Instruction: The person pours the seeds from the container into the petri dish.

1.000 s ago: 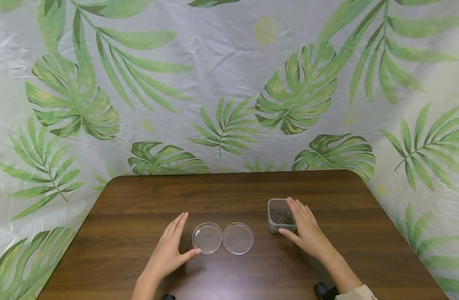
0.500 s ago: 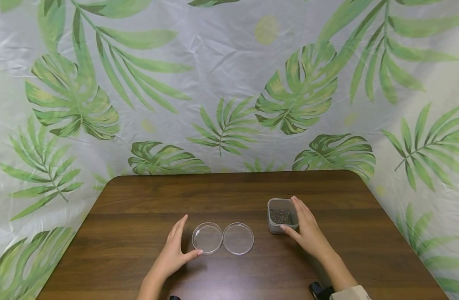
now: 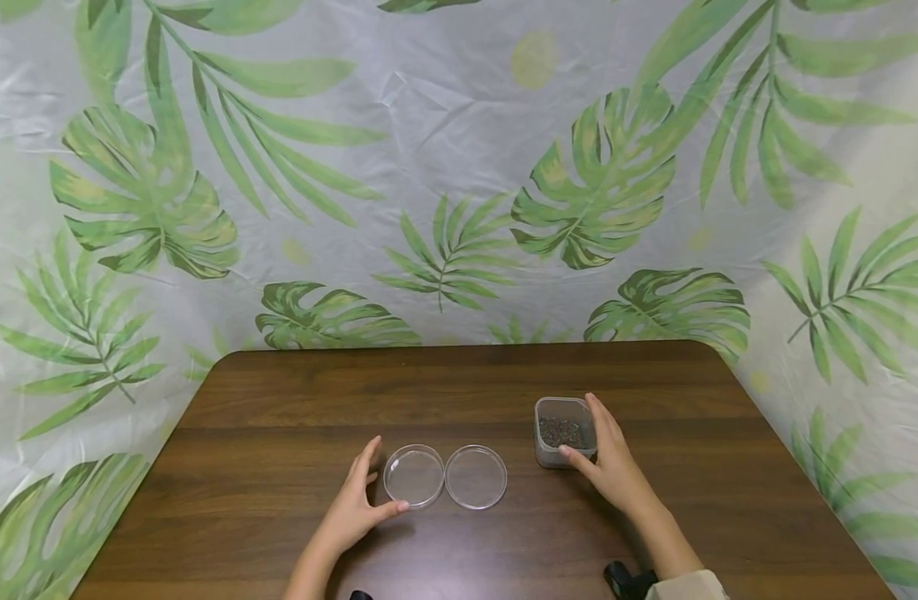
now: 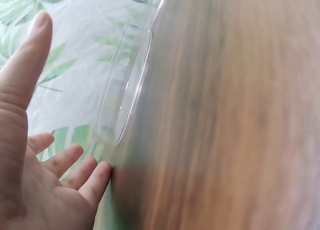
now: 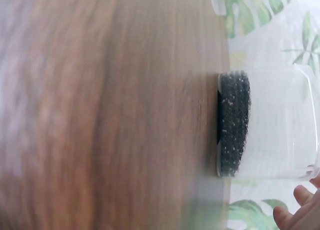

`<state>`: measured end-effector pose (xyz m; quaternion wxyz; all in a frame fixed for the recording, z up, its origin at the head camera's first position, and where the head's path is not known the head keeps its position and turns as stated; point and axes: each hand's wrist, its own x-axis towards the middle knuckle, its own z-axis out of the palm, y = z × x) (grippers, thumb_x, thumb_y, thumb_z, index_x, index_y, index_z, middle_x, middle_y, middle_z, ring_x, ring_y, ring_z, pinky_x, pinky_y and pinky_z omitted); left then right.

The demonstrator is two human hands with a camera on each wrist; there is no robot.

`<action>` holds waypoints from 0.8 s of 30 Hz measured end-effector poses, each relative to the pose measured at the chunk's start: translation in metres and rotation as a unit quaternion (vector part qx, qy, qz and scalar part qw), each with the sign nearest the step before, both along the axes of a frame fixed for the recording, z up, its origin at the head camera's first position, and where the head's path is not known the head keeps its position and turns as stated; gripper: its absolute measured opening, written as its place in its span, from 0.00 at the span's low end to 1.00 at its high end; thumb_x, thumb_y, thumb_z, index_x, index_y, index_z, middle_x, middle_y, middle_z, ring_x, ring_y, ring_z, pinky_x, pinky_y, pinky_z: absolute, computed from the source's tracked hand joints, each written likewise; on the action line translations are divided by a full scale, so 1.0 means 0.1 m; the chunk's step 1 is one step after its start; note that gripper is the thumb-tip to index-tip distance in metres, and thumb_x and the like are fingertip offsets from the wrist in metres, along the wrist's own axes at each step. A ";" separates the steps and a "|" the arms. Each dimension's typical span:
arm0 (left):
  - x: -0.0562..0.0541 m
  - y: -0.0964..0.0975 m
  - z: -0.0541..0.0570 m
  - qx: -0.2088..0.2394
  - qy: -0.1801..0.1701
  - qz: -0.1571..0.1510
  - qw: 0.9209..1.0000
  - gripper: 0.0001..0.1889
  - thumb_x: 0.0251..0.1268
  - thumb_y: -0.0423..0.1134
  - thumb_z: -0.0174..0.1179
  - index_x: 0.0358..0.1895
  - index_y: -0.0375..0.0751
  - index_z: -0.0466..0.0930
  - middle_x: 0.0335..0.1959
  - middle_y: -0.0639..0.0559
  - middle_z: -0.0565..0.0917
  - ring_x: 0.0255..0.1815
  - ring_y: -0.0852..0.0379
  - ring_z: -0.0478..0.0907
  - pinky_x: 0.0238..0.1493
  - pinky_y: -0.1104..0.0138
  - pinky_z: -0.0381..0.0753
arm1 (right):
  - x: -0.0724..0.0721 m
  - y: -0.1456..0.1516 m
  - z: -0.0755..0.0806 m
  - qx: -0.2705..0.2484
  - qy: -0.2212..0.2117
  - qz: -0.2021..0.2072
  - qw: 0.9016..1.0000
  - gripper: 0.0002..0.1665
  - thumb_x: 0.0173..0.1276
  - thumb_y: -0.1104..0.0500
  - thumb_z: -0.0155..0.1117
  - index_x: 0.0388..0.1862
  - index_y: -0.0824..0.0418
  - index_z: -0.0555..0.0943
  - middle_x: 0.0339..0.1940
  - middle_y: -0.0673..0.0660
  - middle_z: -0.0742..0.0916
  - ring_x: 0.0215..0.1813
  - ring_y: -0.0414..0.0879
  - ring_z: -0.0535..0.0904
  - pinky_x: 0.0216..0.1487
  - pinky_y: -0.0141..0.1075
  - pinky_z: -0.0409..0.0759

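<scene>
Two clear round petri dishes (image 3: 414,476) (image 3: 476,477) lie side by side on the table. My left hand (image 3: 354,502) is beside the left dish, thumb near its front edge and fingers spread on its left; the left wrist view shows a gap between fingers and dish (image 4: 125,87). At the right stands a clear square plastic tub (image 3: 554,458) with dark, speckled granules (image 5: 234,122) in its lower part. My right hand (image 3: 615,471) is around the tub's right side, thumb at the front rim, fingers by the far right corner. Whether they touch it cannot be told.
The brown wooden table (image 3: 459,383) has rounded far corners. Behind it hangs a pale curtain (image 3: 459,167) printed with green leaves. A black wrist device (image 3: 628,581) sits below the right hand.
My left hand has shifted slightly right and nearer, with its thumb closer along the dish's front edge. My right hand moved a little rightward off the tub's opening to its side. Dishes and tub stayed put.
</scene>
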<state>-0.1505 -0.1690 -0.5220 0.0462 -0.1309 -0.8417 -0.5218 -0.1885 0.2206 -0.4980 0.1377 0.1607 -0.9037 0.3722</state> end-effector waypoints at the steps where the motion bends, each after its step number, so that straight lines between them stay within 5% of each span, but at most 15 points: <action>1: 0.00 0.01 0.00 0.008 -0.001 -0.002 1.000 0.55 0.35 0.41 0.74 0.68 0.35 0.47 0.64 0.34 0.57 0.62 0.39 0.58 0.57 0.53 0.65 | 0.00 0.00 0.00 -0.004 -0.006 -0.001 1.000 0.53 0.58 0.49 0.65 0.72 0.59 0.43 0.69 0.66 0.54 0.67 0.63 0.48 0.58 0.62 0.54; 12: 0.11 0.08 0.26 0.050 -0.027 -0.027 0.998 0.51 0.36 0.31 0.73 0.65 0.23 0.49 0.60 0.27 0.59 0.61 0.34 0.57 0.59 0.53 0.60 | -0.03 0.02 -0.07 -0.045 -0.054 -0.011 0.997 0.55 0.57 0.47 0.65 0.72 0.59 0.41 0.70 0.66 0.52 0.67 0.64 0.47 0.58 0.63 0.53; 22: 0.07 0.09 0.24 0.015 -0.045 -0.024 0.999 0.46 0.37 0.32 0.72 0.63 0.24 0.56 0.61 0.30 0.60 0.56 0.35 0.66 0.57 0.54 0.63 | -0.05 0.02 -0.14 -0.081 -0.086 -0.009 0.993 0.57 0.56 0.48 0.66 0.72 0.57 0.39 0.69 0.68 0.51 0.67 0.66 0.48 0.58 0.64 0.52; 24: 0.03 0.06 0.13 0.014 -0.041 -0.023 0.999 0.46 0.37 0.35 0.73 0.63 0.26 0.57 0.61 0.32 0.61 0.56 0.37 0.66 0.57 0.56 0.64 | -0.02 0.01 -0.10 -0.091 -0.093 -0.007 0.991 0.57 0.56 0.49 0.66 0.72 0.59 0.39 0.69 0.69 0.52 0.66 0.66 0.49 0.58 0.63 0.52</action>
